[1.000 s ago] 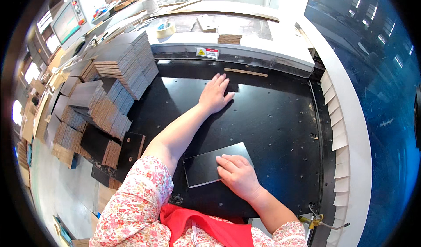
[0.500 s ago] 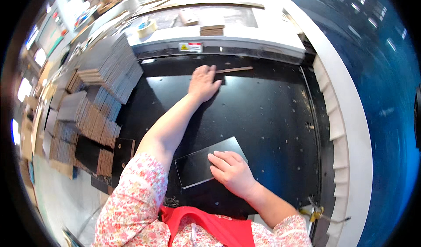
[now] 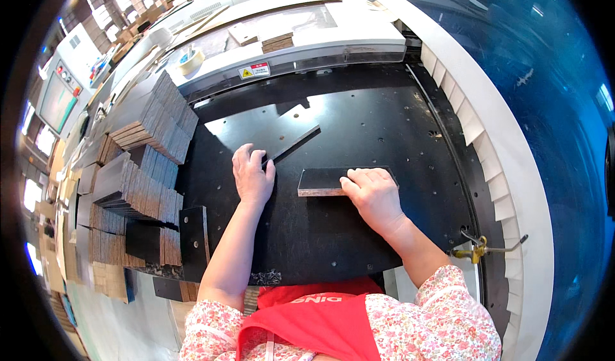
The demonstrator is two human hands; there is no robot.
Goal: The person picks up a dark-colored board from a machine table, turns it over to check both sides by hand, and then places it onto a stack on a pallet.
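Observation:
On the black tabletop (image 3: 339,233), my left hand (image 3: 252,176) pinches one end of a narrow thin strip (image 3: 295,141) between thumb and fingers. The strip slants away toward the far right. To the right, my right hand (image 3: 373,197) grips the near edge of a small rectangular dark board (image 3: 319,178). Its pale cut edge faces me, and the fingers cover its right part. A gap of bare table separates the board from the strip.
Stacks of cut boards (image 3: 144,121) stand along the left edge, with a dark board with holes (image 3: 194,236) beside them. Across the back runs a white machine beam (image 3: 307,50) carrying a tape roll (image 3: 191,61). A pleated cover (image 3: 474,130) and a brass-coloured fitting (image 3: 477,251) are at right.
My left hand has come back toward me from the far side, bringing the strip, which now lies diagonally. My right hand and the board have moved farther from me, and the board has turned.

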